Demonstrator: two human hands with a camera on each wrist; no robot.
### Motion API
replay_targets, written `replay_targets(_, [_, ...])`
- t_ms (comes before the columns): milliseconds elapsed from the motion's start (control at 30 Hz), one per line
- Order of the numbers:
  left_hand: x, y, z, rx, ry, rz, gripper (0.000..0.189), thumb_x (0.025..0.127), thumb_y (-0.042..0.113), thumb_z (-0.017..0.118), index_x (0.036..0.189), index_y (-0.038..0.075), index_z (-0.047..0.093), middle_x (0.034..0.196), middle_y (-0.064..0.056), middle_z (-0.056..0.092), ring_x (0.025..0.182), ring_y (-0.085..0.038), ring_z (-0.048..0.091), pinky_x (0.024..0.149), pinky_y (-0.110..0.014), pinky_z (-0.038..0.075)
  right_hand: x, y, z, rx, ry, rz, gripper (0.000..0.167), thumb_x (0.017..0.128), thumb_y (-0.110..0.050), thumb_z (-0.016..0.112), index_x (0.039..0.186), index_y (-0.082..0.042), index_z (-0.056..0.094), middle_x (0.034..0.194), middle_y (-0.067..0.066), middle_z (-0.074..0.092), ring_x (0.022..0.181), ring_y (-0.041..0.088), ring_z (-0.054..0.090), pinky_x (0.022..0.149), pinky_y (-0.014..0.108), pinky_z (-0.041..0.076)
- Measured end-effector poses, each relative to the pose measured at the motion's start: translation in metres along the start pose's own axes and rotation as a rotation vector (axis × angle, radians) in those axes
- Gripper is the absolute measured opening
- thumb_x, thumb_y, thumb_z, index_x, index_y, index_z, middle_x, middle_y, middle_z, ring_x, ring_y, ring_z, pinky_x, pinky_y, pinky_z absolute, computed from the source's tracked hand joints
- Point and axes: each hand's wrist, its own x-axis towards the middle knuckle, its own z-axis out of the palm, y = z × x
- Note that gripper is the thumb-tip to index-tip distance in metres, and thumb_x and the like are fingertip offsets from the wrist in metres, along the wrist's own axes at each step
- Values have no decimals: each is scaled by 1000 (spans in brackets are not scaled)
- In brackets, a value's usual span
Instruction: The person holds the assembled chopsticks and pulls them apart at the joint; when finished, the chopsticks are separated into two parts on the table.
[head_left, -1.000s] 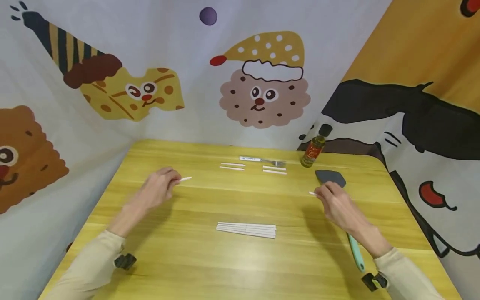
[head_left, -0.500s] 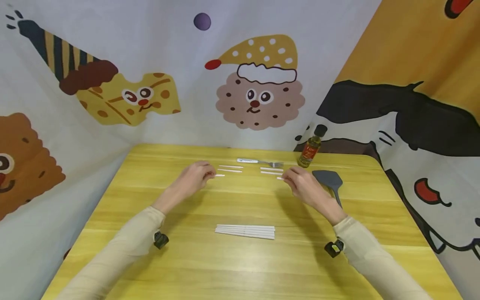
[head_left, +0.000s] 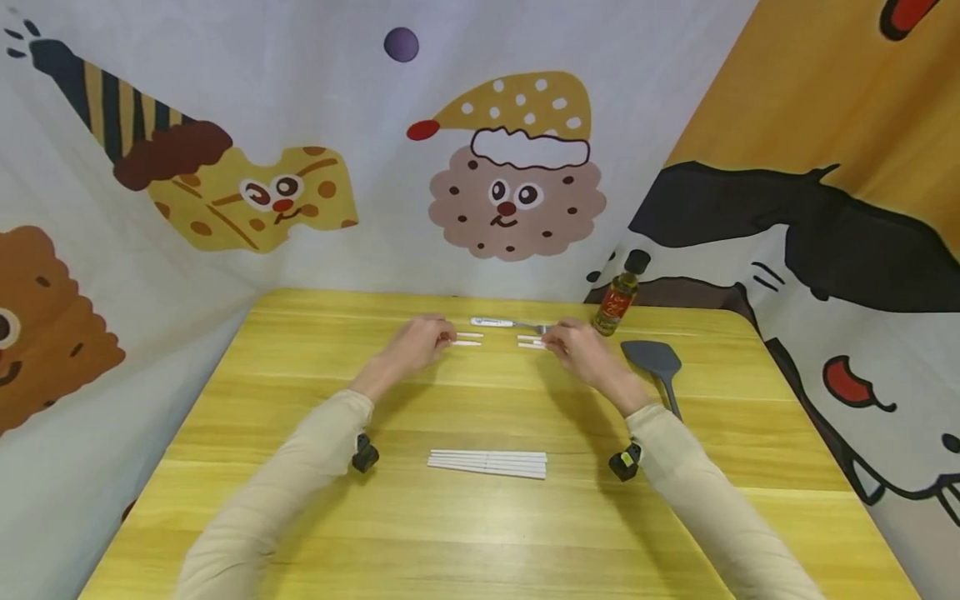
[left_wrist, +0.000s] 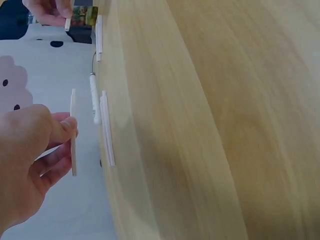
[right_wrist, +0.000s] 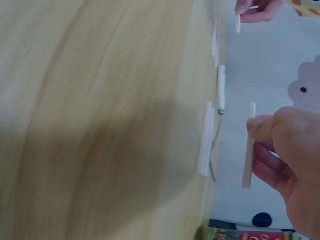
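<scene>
My left hand (head_left: 412,346) pinches a short, thin white chopstick piece (left_wrist: 74,157) between thumb and fingers. The left wrist view shows it raised off the table. Two similar pieces (left_wrist: 107,135) lie side by side beneath it. On the other side my right hand (head_left: 591,354) pinches another chopstick piece (right_wrist: 248,167), also raised, over a second pair of pieces (right_wrist: 205,145) on the table. Between the hands, slightly farther back, lies a fork with a white handle (head_left: 491,322); the right hand hides part of its tines in the head view.
A row of white chopsticks (head_left: 487,464) lies mid-table, nearer the person. An oil bottle with a black cap (head_left: 617,304) stands at the back right. Beside the right forearm lies a grey spatula (head_left: 651,358), its handle partly covered by the sleeve. A printed cloth (head_left: 322,267) hangs behind the table.
Both hands have come inward from wide apart and toward the table's back, each carrying its chopstick piece, and now hover over the two pairs. The table's items stay put.
</scene>
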Motion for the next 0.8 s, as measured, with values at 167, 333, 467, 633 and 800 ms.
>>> replay_targets(167, [7, 0, 9, -54, -61, -57, 13, 93, 0, 69, 103, 4, 76, 96, -7, 70, 89, -20, 66, 80, -32, 58, 5, 6, 16, -19, -14, 43, 6, 90, -4, 74, 96, -5, 77, 91, 10, 70, 80, 23, 68, 70, 36, 60])
replay_targets(333, [12, 0, 16, -86, -95, -84, 11, 93, 1, 68, 101, 5, 75, 95, -6, 69, 88, -19, 65, 81, -31, 57, 9, 7, 30, -32, -26, 51, 7, 87, -5, 78, 94, -6, 79, 89, 9, 71, 78, 22, 67, 70, 36, 59])
replay_targets(467, [13, -1, 21, -93, -115, -113, 10, 93, 1, 68, 99, 6, 74, 95, -5, 69, 88, -18, 63, 80, -31, 56, 11, 7, 38, -34, -64, 70, 7, 87, -5, 78, 95, -7, 79, 89, 9, 71, 80, 23, 67, 72, 36, 59])
replay_targets(633, [12, -3, 27, -80, -109, -112, 10, 93, 1, 68, 99, 6, 75, 94, -5, 69, 87, -18, 62, 79, -31, 56, 11, 6, 43, -33, -100, 114, 9, 89, -4, 76, 96, -7, 78, 93, 10, 72, 85, 24, 68, 76, 36, 60])
replay_targets(800, [12, -3, 32, -81, -102, -109, 10, 94, 2, 68, 100, 6, 75, 96, -6, 70, 89, -18, 63, 80, -30, 57, 7, 8, 45, -20, -98, 121, 12, 88, 0, 75, 98, -6, 78, 98, 11, 73, 89, 26, 69, 78, 36, 61])
